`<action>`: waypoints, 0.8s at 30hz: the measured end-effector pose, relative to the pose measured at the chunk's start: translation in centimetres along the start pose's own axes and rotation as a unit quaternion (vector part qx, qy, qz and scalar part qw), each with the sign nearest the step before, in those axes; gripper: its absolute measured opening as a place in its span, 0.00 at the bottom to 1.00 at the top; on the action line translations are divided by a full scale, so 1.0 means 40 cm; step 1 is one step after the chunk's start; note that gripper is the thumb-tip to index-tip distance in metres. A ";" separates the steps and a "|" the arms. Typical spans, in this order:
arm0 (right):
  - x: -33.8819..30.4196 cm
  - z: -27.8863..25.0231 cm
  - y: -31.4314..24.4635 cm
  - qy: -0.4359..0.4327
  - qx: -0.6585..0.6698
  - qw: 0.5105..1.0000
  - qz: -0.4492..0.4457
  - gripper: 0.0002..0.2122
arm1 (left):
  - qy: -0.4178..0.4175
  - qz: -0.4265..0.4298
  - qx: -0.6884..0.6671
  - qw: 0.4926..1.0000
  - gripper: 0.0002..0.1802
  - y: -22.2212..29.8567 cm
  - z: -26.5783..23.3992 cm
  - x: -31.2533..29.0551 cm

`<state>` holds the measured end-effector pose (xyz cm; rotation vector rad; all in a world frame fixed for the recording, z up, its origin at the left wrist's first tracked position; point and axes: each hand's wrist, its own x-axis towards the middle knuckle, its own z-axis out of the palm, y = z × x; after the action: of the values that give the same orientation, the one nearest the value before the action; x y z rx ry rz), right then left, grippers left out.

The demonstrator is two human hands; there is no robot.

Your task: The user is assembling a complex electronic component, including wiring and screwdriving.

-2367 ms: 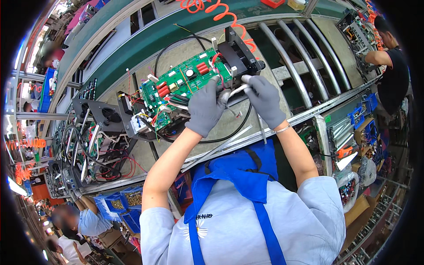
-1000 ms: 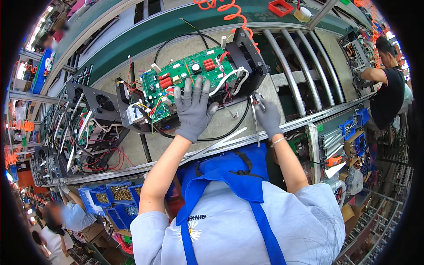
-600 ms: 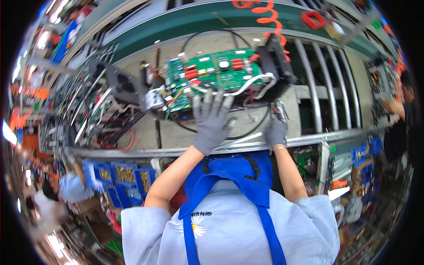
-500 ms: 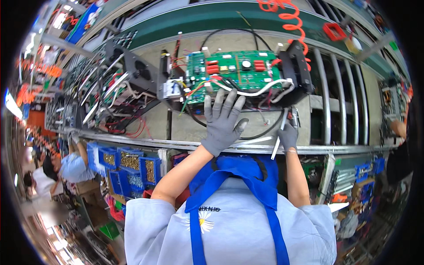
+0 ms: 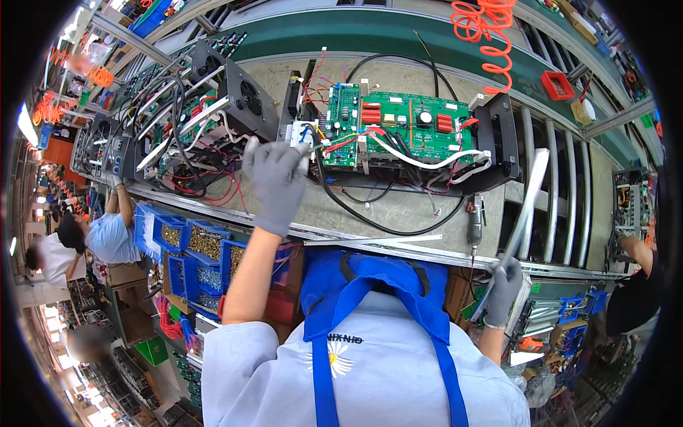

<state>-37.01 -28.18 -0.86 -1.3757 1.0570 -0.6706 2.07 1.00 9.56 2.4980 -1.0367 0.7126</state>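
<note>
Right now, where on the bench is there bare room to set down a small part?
On the bench, one bare patch lies between the left hand and the black cable; a narrower one, between the silver tool and the metal rollers. Left of the green circuit board, fan housings and wires crowd it.

Across the middle of the frame, a grey workbench (image 5: 402,213); beyond it, a long green strip (image 5: 299,53). Right of centre, steel rollers (image 5: 552,188); at upper right, a slanting metal post (image 5: 619,112). At far left, a bright lamp (image 5: 28,125) and an orange-red panel (image 5: 58,167).
</note>
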 end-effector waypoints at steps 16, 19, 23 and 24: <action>0.106 0.471 -0.422 -0.203 -0.400 0.760 -0.470 0.12 | -0.110 -0.164 -0.451 0.870 0.12 -0.276 0.157 0.210; 0.137 0.510 -0.428 -0.195 -0.426 0.732 -0.495 0.12 | -0.105 -0.175 -0.435 0.877 0.12 -0.266 0.157 0.211; 0.171 0.528 -0.443 -0.176 -0.452 0.727 -0.485 0.11 | -0.104 -0.179 -0.425 0.881 0.15 -0.263 0.195 0.225; 0.179 0.538 -0.448 -0.174 -0.442 0.693 -0.542 0.10 | -0.091 -0.163 -0.411 0.892 0.16 -0.266 0.192 0.219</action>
<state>-11.43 -27.25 12.57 -2.9183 0.0539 -0.6586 17.58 -0.41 7.00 1.9092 -0.7201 -0.0810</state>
